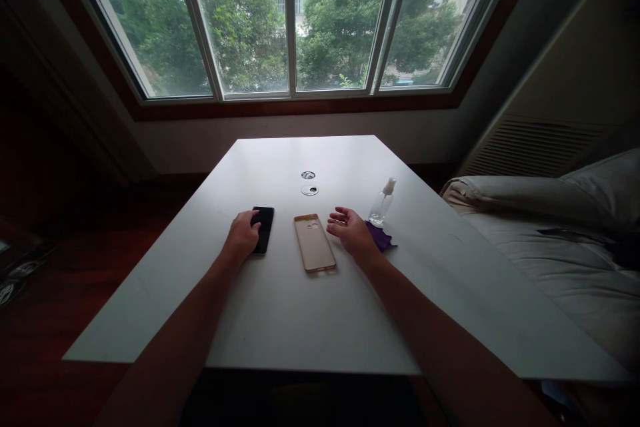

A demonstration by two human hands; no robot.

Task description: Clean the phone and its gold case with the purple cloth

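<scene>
A black smartphone (264, 230) lies on the white table, screen up. My left hand (243, 233) grips it at the left edge, with the thumb over the screen and the fingers near the upper corner. To the right of the phone lies a clear, tan-tinted phone case (315, 244), with camera cutouts at its far end. My right hand (350, 230) hovers just beside the case, fingers apart and holding nothing. A purple cloth (381, 237) is partly hidden behind that hand. Near the cloth stands a clear spray bottle (383, 203) with a white top.
Two round fittings (309, 191) are set in the white table (280, 320) beyond the case. A wide window (290, 27) is behind the table. On the right is a bed or couch with pale bedding (525, 233); dark red flooring (100, 247) shows on the left.
</scene>
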